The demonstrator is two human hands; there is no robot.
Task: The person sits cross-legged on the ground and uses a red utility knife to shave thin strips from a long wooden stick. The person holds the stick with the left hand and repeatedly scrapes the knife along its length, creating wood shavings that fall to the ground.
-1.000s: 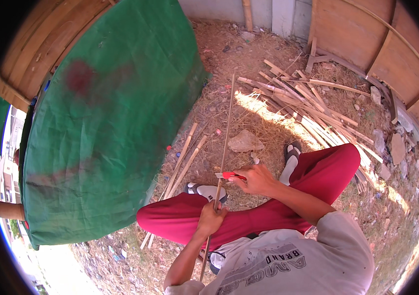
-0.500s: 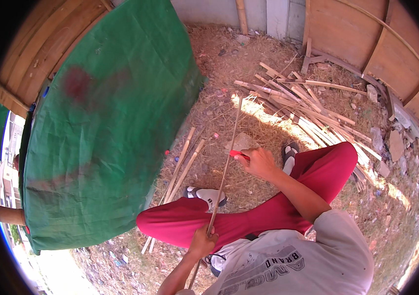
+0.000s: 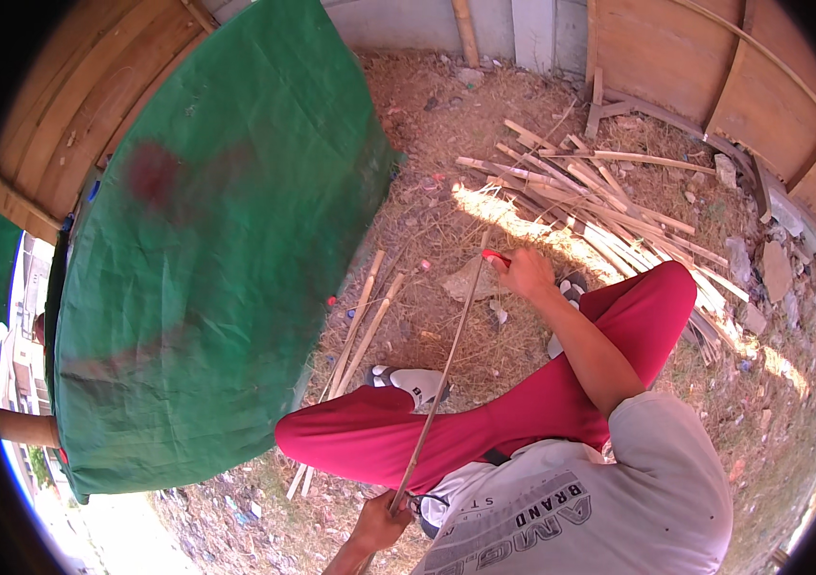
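A long thin bamboo strip (image 3: 438,393) slants from beside my left hip up to the middle of the view. My left hand (image 3: 381,524) is closed round its near part. Close to the strip's far end, my right hand (image 3: 527,275) grips a small red-handled knife (image 3: 496,257), held against the strip. The knife's blade is too small to make out. My legs are bent and spread on either side, with the strip passing over my left thigh.
A pile of bamboo strips (image 3: 609,206) lies ahead to the right. More bamboo pieces (image 3: 369,331) lie beside the green tarp (image 3: 226,249) on my left. A flat stone (image 3: 465,280) sits under the strip's far part. Wooden panels (image 3: 676,57) stand behind the pile.
My left hand has drawn back toward me with the bamboo strip. My right hand and the knife have moved farther away and slightly right, closer to the strip's far end.
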